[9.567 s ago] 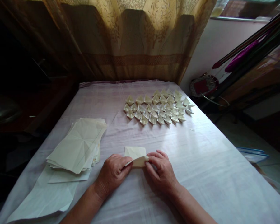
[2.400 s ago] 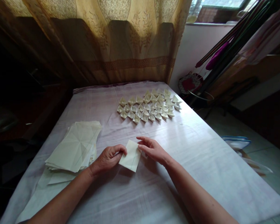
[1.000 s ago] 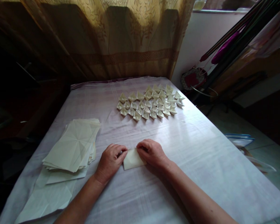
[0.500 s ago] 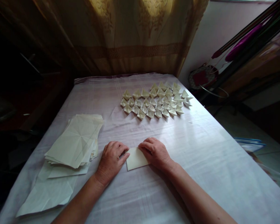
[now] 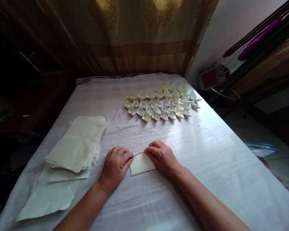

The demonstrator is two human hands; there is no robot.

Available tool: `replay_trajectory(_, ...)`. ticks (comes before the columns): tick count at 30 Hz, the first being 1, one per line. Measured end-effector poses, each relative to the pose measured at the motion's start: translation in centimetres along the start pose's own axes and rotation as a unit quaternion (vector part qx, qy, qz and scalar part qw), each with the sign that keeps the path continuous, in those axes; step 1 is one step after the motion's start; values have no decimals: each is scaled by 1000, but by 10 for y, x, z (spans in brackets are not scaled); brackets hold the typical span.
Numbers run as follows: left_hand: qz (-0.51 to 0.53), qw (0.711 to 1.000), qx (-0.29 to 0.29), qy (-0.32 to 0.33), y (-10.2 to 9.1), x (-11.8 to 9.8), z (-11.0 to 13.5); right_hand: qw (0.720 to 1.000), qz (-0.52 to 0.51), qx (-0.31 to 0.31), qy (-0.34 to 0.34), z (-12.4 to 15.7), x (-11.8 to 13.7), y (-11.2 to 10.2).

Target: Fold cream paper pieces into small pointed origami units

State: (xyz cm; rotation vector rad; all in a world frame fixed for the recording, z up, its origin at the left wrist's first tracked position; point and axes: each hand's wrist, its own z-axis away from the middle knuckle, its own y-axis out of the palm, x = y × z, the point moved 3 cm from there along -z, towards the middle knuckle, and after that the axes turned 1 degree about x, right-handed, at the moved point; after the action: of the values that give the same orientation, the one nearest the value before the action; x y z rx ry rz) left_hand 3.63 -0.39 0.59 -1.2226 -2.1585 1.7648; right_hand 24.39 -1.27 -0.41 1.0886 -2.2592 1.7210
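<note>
A small cream folded paper [image 5: 141, 163] lies flat on the pale cloth-covered table [image 5: 207, 154] in front of me. My left hand [image 5: 116, 166] rests on its left edge with curled fingers pressing the paper down. My right hand [image 5: 162, 156] covers its upper right corner, fingers bent and pinching the top edge, which lifts slightly. A stack of creased cream sheets [image 5: 78, 146] sits to the left of my left hand. Several small folded paper pieces [image 5: 162, 102] are laid out in rows at the far side of the table.
A larger loose sheet [image 5: 47, 200] pokes out under the stack near the table's left front edge. A patterned curtain [image 5: 135, 35] hangs behind the table. Poles and a purple item [image 5: 255, 35] lean at the right, above a blue-rimmed thing [image 5: 262, 150] on the floor.
The paper was held up off the cloth 2.4 s ago; both hands have since laid it flat and pressed it. In the last half second the hands barely moved.
</note>
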Motion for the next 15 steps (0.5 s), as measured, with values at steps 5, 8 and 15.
replay_trajectory(5,-37,998,-9,47,-3,-1,0,999,23,-3,-36,1,4,-3)
replay_trajectory(8,-39,997,-14,70,-5,1,0,998,30,-4,-51,2,5,-4)
replay_trajectory(15,-15,997,-11,73,-8,10,4,998,31,-2,-60,4,6,-5)
